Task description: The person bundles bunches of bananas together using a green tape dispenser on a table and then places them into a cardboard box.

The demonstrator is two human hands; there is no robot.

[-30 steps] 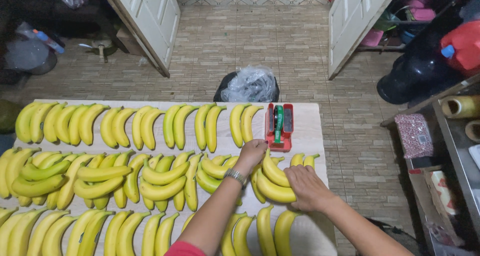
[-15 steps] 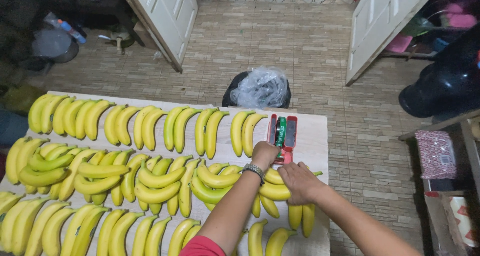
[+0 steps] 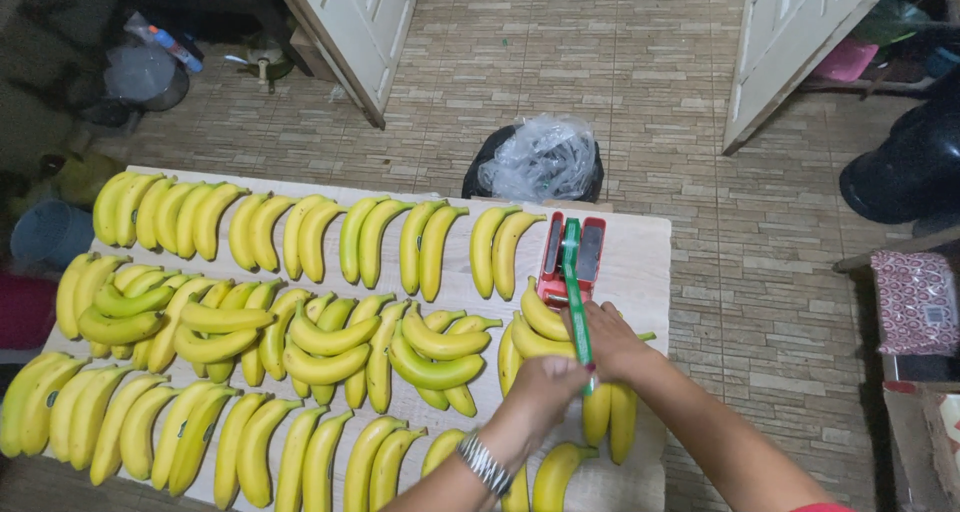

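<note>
A small bunch of yellow bananas (image 3: 538, 317) lies at the right end of the wooden table (image 3: 640, 257), partly hidden under both hands. My left hand (image 3: 545, 387), with a metal bracelet at the wrist, is closed over the bunch and pinches the lower end of a green tape strip (image 3: 573, 282). The strip runs taut from a red tape dispenser (image 3: 551, 262) standing just behind the bunch. My right hand (image 3: 615, 342) rests on the bunch beside the tape, fingers curled on the fruit.
Rows of yellow bananas (image 3: 300, 237) and some greenish bunches (image 3: 430, 367) cover the table left of the hands. A black bin with clear plastic (image 3: 540, 162) stands behind the table. A blue bucket (image 3: 45, 234) sits far left, a black barrel (image 3: 905, 172) far right.
Both hands gripped the bunch beside the dispenser before. The green tape strip is now drawn out toward me over the bunch, and my view has shifted closer.
</note>
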